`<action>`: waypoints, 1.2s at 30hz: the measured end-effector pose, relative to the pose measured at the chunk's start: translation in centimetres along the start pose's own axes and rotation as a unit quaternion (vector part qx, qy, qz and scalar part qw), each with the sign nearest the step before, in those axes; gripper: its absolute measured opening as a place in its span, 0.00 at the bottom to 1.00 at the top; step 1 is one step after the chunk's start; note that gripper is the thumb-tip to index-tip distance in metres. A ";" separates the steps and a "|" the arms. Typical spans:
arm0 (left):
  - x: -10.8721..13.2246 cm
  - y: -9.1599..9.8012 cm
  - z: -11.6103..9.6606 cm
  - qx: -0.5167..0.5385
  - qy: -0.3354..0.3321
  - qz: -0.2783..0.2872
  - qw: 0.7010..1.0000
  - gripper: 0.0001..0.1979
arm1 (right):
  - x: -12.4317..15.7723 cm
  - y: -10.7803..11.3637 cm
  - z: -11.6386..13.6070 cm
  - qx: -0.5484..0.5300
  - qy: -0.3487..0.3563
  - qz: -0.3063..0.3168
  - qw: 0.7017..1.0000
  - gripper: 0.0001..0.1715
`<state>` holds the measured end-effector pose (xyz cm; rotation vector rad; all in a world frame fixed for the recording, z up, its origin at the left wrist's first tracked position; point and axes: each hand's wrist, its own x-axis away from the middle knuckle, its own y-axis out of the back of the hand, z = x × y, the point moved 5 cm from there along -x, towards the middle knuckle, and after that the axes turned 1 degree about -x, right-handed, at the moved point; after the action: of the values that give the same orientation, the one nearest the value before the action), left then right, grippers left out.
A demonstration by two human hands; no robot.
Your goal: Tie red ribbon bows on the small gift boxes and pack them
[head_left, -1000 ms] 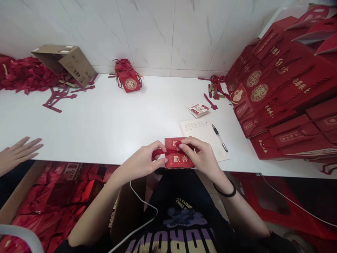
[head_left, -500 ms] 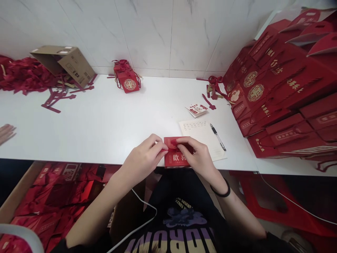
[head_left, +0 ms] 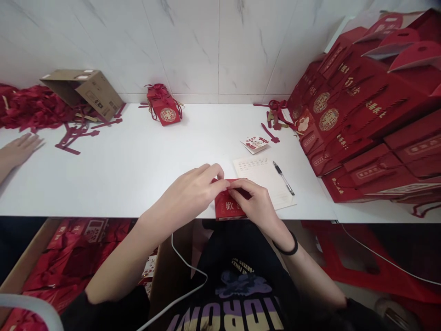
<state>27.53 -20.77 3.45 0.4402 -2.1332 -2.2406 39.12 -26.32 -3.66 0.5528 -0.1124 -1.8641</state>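
Observation:
In front of me a small red box [head_left: 223, 209] with pale Chinese characters lies at the table's front edge. Above its far part, my left hand [head_left: 201, 186] is closed in a pinch, with red ribbon between the fingertips. My right hand [head_left: 253, 197] also pinches the ribbon from the other side, its fingers curled over the box. The fingertips of both hands almost meet, hiding most of the ribbon. Under and beside my right hand lies a lined sheet [head_left: 272, 181] with handwriting, and a black pen [head_left: 284, 178] rests on it.
A folded printed card [head_left: 255, 144] lies beyond the sheet. Red gift boxes [head_left: 358, 110] are stacked at right. One finished-looking red bag [head_left: 165, 108] stands by the wall. At left are a cardboard box [head_left: 93, 92], a ribbon heap [head_left: 34, 108] and another person's hand [head_left: 22, 149].
My left hand has moved up and right, over the box's top edge, closer to my right fingertips. At left, the other person's hand has reached farther onto the table. The view has shifted slightly.

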 end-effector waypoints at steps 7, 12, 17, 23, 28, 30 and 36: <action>-2.6 -2.2 2.8 0.271 0.068 0.032 0.960 0.07 | 0.3 -0.1 -1.1 -0.070 -0.069 -0.010 0.995 0.08; -2.4 -5.4 4.3 0.389 0.119 0.007 0.913 0.05 | 0.5 0.0 -1.5 -0.093 -0.080 -0.025 0.992 0.05; -1.2 -7.4 4.0 0.402 0.148 -0.037 0.903 0.02 | 0.5 0.0 -1.6 -0.105 -0.079 -0.033 0.991 0.05; 0.3 -7.2 2.8 0.366 0.134 -0.112 0.914 0.05 | 0.7 0.2 -1.5 -0.075 -0.071 -0.038 0.994 0.04; 1.2 -7.0 1.9 0.369 0.138 -0.139 0.909 0.06 | 0.7 0.3 -1.2 -0.035 -0.057 -0.038 0.997 0.03; 1.4 -7.1 1.5 0.372 0.133 -0.126 0.910 0.07 | 0.6 0.4 -1.2 -0.016 -0.059 -0.039 0.997 0.03; 1.4 -7.6 1.2 0.400 0.177 -0.140 0.888 0.06 | 0.3 0.8 -0.9 0.020 -0.027 -0.005 0.999 0.01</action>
<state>27.35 -19.41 -4.24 1.1240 -2.7905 -1.0883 40.15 -26.72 -4.22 0.5313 -0.1837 -1.8897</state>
